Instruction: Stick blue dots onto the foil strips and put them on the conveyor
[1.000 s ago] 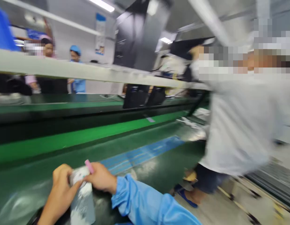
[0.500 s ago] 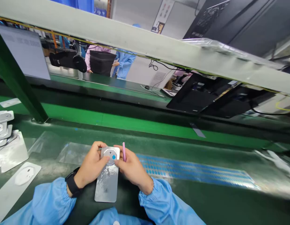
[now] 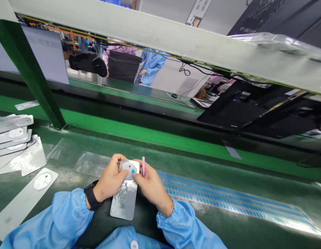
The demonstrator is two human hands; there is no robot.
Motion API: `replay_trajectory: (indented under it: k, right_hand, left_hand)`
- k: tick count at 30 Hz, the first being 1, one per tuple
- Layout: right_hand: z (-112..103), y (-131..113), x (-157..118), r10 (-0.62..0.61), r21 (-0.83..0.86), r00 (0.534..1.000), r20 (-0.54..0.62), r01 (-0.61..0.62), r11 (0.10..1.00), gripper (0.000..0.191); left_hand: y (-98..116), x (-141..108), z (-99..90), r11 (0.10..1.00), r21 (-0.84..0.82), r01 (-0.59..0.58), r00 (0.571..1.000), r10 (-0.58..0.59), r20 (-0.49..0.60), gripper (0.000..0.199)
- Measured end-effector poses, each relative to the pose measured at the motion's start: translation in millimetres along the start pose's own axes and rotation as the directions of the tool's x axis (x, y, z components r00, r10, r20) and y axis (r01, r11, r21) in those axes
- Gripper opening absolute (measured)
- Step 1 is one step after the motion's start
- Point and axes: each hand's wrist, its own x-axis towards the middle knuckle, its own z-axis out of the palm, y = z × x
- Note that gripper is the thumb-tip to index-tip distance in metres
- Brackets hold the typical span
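Observation:
Between both hands is a silver metal plate point(image 3: 124, 202) with rounded corners, a raised round-cornered area at its top and dark handwriting below. My left hand point(image 3: 111, 178) is closed on its left edge, thumb on the raised area. My right hand point(image 3: 150, 183) grips the right edge, its thumb beside a small blue sticker point(image 3: 133, 171) on the raised area. A pink stick-like tool point(image 3: 143, 166), perhaps tweezers, juts up from the right fingers. To the right lies a clear sheet with rows of blue round stickers point(image 3: 217, 199), partly behind my right hand.
Several similar metal plates point(image 3: 12, 138) are piled at the left, with a longer plate point(image 3: 25, 204) in front. Clear film point(image 3: 91, 164) lies behind my left hand. A green post point(image 3: 33, 76) and a pale beam point(image 3: 160, 38) frame the bench. People stand beyond.
The view has shifted, so the bench and hands appear further right. Both hands keep hold of the plate, which is slightly more tilted. My right thumb stays by the blue sticker.

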Motion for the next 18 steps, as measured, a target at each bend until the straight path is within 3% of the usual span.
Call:
replay_trajectory:
  k: [4,7,9,11,13,15,16,18]
  right_hand:
    - [2.5,4.1,-2.9,0.021,0.065,1.000,-0.016,-0.020,0.998,0.041]
    - [3.3,1.5,3.3,0.042,0.139,0.999,0.007,-0.042,0.989,0.036]
    - [-3.2,-5.8,20.5,0.055,0.198,0.998,0.015,-0.057,0.979,0.037]
    - [-15.2,-18.0,52.3,0.045,0.209,0.999,-0.024,-0.039,0.977,0.038]
    - [-29.2,-32.4,93.2,0.049,0.108,0.990,-0.136,-0.035,0.994,0.035]
    - [-43.5,-43.3,129.8,0.047,-0.126,0.952,-0.302,-0.088,0.988,0.034]
    - [-50.5,-45.7,142.6,0.056,-0.247,0.928,-0.368,-0.156,0.956,0.034]
    - [-62.7,-42.9,154.5,0.083,-0.370,0.903,-0.422,-0.255,0.893,0.035]
  left_hand:
    - [-1.7,1.7,-0.5,0.999,0.036,-0.039,0.999,0.039,-0.003,0.032]
    - [5.2,-0.5,3.1,0.974,0.203,-0.104,0.984,0.130,-0.124,0.029]
    - [16.6,-4.4,2.3,0.917,0.352,-0.189,0.933,0.279,-0.227,0.027]
    - [32.6,-11.2,-7.5,0.833,0.479,-0.277,0.848,0.446,-0.286,0.024]
    - [51.2,-24.0,-29.9,0.737,0.600,-0.310,0.739,0.584,-0.336,0.017]
    - [69.0,-44.2,-64.3,0.640,0.733,-0.229,0.623,0.675,-0.395,0.008]
    - [76.5,-55.8,-85.0,0.602,0.786,-0.139,0.585,0.690,-0.425,0.005]
    - [87.1,-76.8,-129.6,0.541,0.833,0.118,0.564,0.654,-0.505,0.009]
